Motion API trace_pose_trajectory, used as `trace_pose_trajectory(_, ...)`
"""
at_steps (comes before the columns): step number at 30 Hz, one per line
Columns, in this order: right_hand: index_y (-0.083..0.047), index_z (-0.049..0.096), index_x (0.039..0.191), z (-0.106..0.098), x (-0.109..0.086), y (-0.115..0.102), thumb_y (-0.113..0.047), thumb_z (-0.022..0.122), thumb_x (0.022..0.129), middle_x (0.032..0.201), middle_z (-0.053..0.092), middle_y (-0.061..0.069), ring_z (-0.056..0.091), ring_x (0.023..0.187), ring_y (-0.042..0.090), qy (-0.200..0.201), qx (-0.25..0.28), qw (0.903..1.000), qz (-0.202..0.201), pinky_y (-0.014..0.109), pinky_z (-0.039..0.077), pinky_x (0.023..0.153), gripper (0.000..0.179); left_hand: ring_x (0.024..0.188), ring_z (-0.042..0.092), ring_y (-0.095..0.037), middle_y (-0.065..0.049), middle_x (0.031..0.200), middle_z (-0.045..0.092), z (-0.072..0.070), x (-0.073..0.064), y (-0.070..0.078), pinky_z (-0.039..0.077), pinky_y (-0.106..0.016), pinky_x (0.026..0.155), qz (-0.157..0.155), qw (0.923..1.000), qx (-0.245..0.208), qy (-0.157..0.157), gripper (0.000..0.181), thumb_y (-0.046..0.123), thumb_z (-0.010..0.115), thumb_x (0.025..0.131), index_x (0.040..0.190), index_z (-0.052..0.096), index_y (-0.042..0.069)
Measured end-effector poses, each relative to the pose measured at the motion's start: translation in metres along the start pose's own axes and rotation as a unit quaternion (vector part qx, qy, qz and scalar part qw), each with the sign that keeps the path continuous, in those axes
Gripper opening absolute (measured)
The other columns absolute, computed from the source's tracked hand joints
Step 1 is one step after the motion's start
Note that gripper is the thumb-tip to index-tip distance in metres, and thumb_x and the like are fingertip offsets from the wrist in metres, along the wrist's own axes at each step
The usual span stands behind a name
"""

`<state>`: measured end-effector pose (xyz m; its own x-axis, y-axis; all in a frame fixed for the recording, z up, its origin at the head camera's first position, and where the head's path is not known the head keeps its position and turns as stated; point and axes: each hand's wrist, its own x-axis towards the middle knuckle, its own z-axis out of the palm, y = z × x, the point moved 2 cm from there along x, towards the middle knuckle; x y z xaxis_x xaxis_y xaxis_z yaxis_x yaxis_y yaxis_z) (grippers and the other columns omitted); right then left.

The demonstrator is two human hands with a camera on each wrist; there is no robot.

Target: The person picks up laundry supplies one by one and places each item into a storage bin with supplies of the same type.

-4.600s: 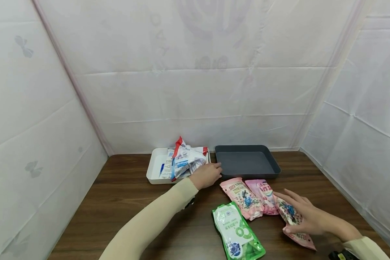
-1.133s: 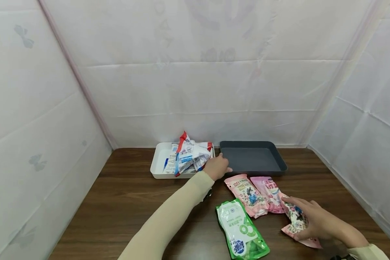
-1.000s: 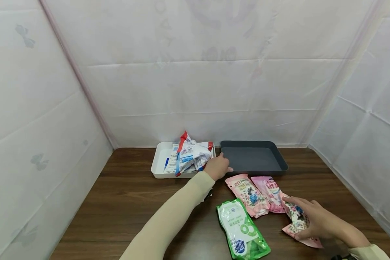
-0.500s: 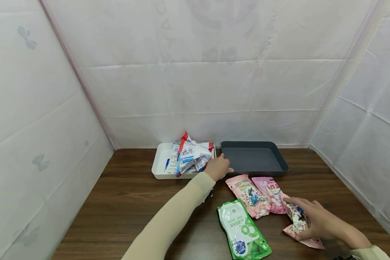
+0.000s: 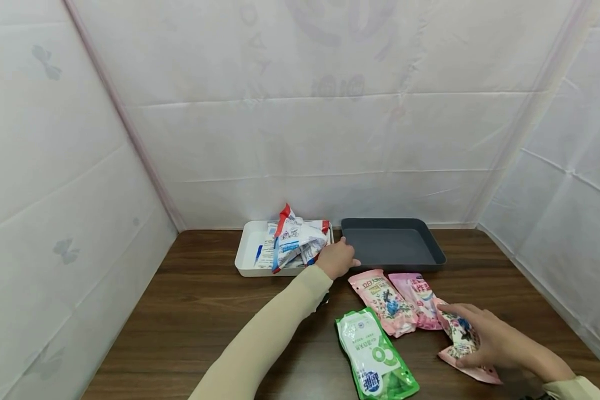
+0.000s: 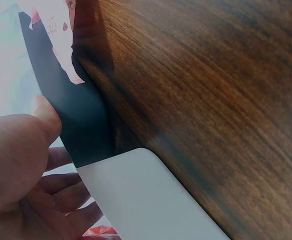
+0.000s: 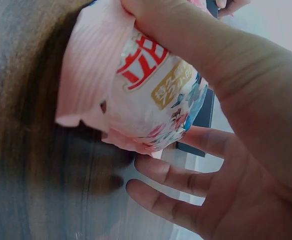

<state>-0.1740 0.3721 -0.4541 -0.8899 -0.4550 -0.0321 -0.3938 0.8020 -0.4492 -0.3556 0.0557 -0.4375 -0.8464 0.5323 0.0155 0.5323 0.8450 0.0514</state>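
My left hand [image 5: 336,259] is at the near corners where a white tray [image 5: 245,272] and a dark grey tray [image 5: 390,266] stand side by side. In the left wrist view its thumb [image 6: 46,117] is by the dark tray's rim, while the loosely bent fingers lie behind the white tray's wall. My right hand [image 5: 497,339] grips a pink floral pouch [image 5: 460,339] between thumb and fingers. That pouch is bent and lies on the table, with large red characters at its end in the right wrist view. The lower fingers [image 7: 156,167] are spread beside it.
Inside the white tray lie crumpled red-white-blue packets [image 5: 295,239]. Two more pink pouches, one light pink [image 5: 382,303] and one brighter pink [image 5: 417,297], lie before the dark tray. A green-and-white pouch [image 5: 375,353] lies nearer. White fabric walls [image 5: 300,139] enclose the wooden table [image 5: 195,311].
Since the oldest frame, the pouch under my right hand has become more bent in its grip, and my left thumb has spread toward the dark tray. Over the last second almost nothing has moved.
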Motion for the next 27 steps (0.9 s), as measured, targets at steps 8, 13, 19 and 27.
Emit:
trace_pose_trajectory(8, -0.02, 0.049, 0.151, -0.006, 0.003, 0.001, -0.054, 0.089, 0.073, 0.142, 0.055, 0.019, 0.058, 0.119, 0.042, -0.004, -0.029, 0.9996, 0.005, 0.051, 0.054, 0.076, 0.094, 0.106, 0.071, -0.026, -0.02, 0.151, 0.051, 0.0, -0.002, 0.001, 0.059, -0.034, 0.075, 0.004, 0.9999, -0.01, 0.003, 0.036, 0.044, 0.059, 0.103, 0.108, 0.079, 0.014)
trace_pose_trajectory(13, -0.021, 0.05, 0.149, -0.006, 0.001, 0.006, -0.053, 0.09, 0.073, 0.14, 0.059, 0.013, 0.06, 0.119, 0.036, 0.017, -0.057, 0.9982, -0.013, 0.043, 0.056, 0.078, 0.091, 0.105, 0.071, -0.025, -0.019, 0.151, 0.051, 0.0, -0.004, 0.002, 0.059, -0.034, 0.075, 0.005, 0.9999, -0.01, 0.003, 0.037, 0.044, 0.059, 0.103, 0.108, 0.08, 0.014)
trace_pose_trajectory(19, -0.02, 0.05, 0.149, -0.008, -0.001, 0.012, -0.048, 0.091, 0.074, 0.137, 0.06, 0.011, 0.06, 0.107, 0.009, 0.037, -0.064, 0.9966, -0.037, 0.027, 0.049, 0.069, 0.09, 0.108, 0.07, -0.025, -0.019, 0.152, 0.05, -0.003, -0.005, 0.002, 0.058, -0.033, 0.072, 0.004, 0.9999, -0.01, -0.002, 0.036, 0.044, 0.059, 0.103, 0.105, 0.08, 0.015)
trace_pose_trajectory(27, -0.016, 0.049, 0.15, -0.015, -0.003, 0.013, -0.04, 0.092, 0.075, 0.129, 0.059, 0.009, 0.044, 0.075, -0.002, 0.029, -0.036, 0.9986, -0.025, 0.025, 0.035, 0.062, 0.09, 0.112, 0.069, -0.025, -0.018, 0.153, 0.05, -0.002, -0.003, 0.001, 0.059, -0.033, 0.075, 0.001, 1.0, -0.001, -0.003, 0.039, 0.046, 0.057, 0.103, 0.11, 0.08, 0.016)
